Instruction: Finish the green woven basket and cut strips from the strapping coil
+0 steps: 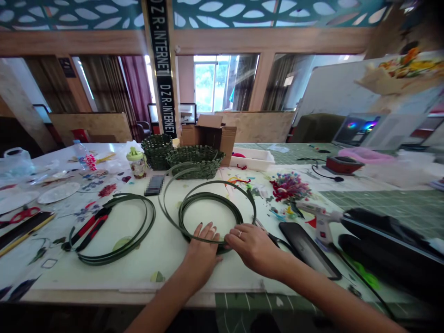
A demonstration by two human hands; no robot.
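A coil of dark green strap (208,199) lies on the white table in front of me. My left hand (202,252) rests flat on the coil's near edge, fingers stretched out over the strap. My right hand (252,246), with a ring on one finger, curls over the coil's near right edge and grips the strap there. A second green strap coil (138,231) lies to the left, with red-handled pliers (88,229) inside it.
Two woven green baskets (196,161) and a cardboard box (211,134) stand behind the coil. A glue gun (321,219), a black phone (308,249) and a colourful flower bundle (289,187) lie on the right. Plates (57,192) and red scissors (21,215) sit at the left.
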